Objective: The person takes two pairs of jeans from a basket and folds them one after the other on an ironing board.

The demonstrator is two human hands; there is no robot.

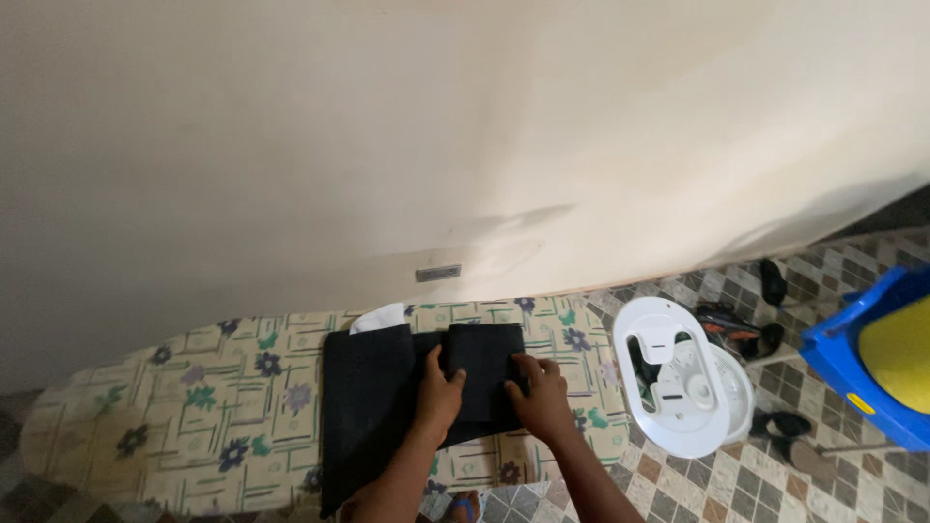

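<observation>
A dark folded garment (373,407) lies across a floral-patterned ironing board (194,416). Its right part is folded into a smaller thick block (484,353). My left hand (438,397) rests on the garment, thumb against the left edge of that block. My right hand (540,395) presses flat on the block's right lower side, fingers spread. A bit of white cloth (380,318) pokes out behind the garment at the board's far edge.
A cream wall (436,136) rises right behind the board. On the tiled floor (717,484) to the right stand a white round plastic appliance (678,378), dark sandals (772,281) and a blue plastic container (857,358) with something yellow inside.
</observation>
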